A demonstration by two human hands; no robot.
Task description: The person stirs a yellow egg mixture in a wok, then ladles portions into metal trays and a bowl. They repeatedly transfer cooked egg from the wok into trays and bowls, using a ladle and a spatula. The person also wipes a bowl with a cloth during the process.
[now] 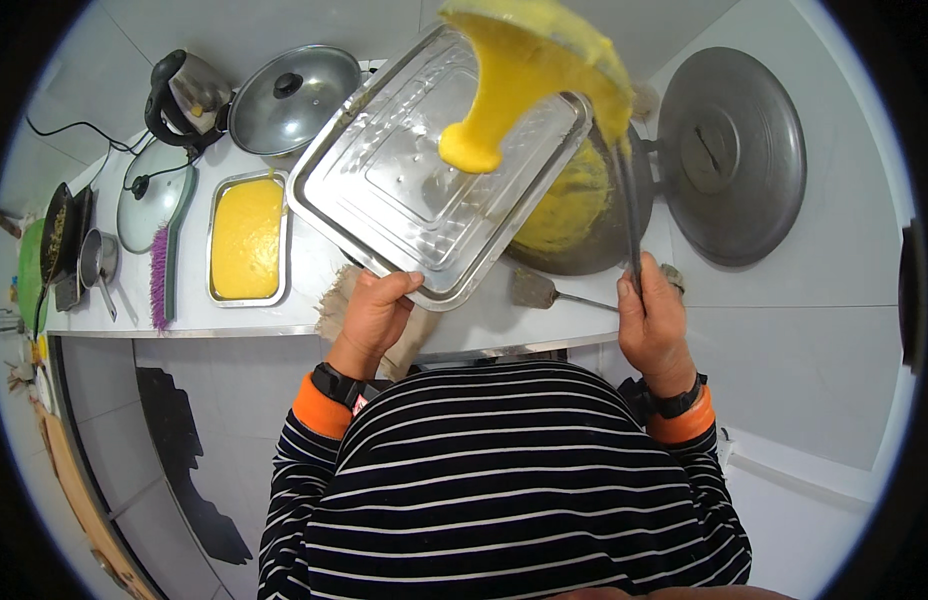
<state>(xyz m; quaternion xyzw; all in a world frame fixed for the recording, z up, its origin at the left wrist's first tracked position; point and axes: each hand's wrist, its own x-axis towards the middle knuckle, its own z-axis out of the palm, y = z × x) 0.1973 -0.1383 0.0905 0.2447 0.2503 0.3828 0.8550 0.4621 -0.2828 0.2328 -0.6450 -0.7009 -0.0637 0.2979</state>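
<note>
My left hand [380, 313] grips the near corner of a rectangular metal tray [381, 187], thumb on its rim, and holds it tilted above the counter. In my right hand [654, 330] is the long handle of a ladle [569, 37], raised over the tray. Thick yellow batter [501, 82] pours from the ladle in a broad sheet, its lower end over the tray. Behind the tray's right side, a large wok [584, 259] shows yellow batter smeared inside; the tray hides part of it. A metal turner [535, 290] lies below the wok.
Left of my tray stands a smaller tray [210, 247] filled with yellow batter. Farther left are a purple-bristled brush [161, 277], a glass lid [145, 202] and a small saucepan [98, 259]. A kettle [198, 90] and lidded pan [261, 112] stand behind; a large lid [764, 157] leans right.
</note>
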